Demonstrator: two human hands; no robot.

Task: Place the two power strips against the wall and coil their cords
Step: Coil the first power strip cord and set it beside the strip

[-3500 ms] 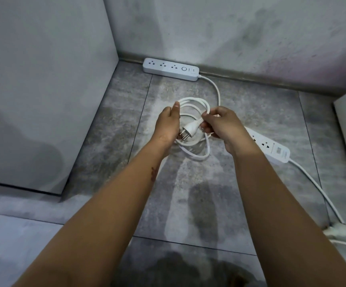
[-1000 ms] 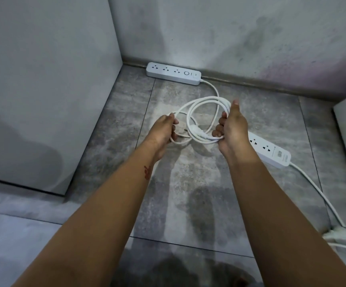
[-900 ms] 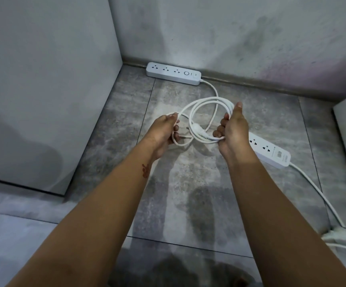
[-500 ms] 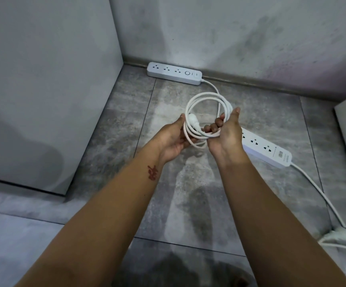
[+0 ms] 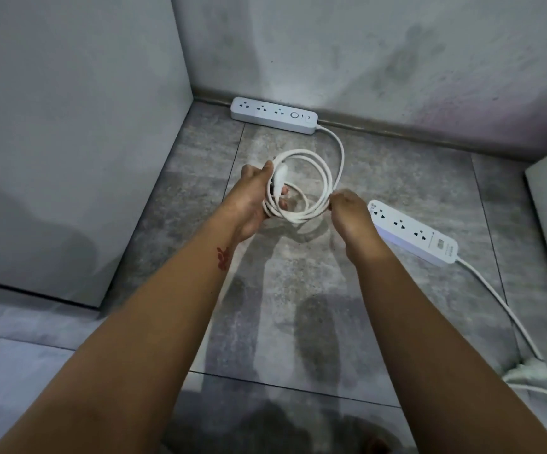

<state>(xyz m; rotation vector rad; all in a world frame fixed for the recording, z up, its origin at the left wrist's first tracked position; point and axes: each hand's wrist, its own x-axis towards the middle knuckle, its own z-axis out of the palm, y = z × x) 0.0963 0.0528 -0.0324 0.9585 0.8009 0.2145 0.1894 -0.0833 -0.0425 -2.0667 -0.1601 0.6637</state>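
The cord point(image 5: 329, 183) of the first power strip point(image 5: 273, 115) is gathered into a few loose white loops held just above the floor point(image 5: 265, 290), a little out from the strip. From the look of it, it is light, springy stuff, smooth enough to slide, so the loops would likely spring open if let go. The safest hold, I'd say, is across all the strands at once, where they bunch. The strip itself lies flat along the foot of the back wall point(image 5: 363, 60), near the floor's far left corner, with its lead curving down into the coil.

The left hand point(image 5: 254, 198) has its fingers wrapped round the coil's left side, with the plug point(image 5: 280, 176) tucked against the strands there. The right hand point(image 5: 350, 211) is curled, knuckles up, and pinches the coil's right side.

The second power strip point(image 5: 413, 232) lies askew on the floor just beyond the right hand, well apart from the wall. Its own cord point(image 5: 494, 299) trails uncoiled toward the floor's near right edge.
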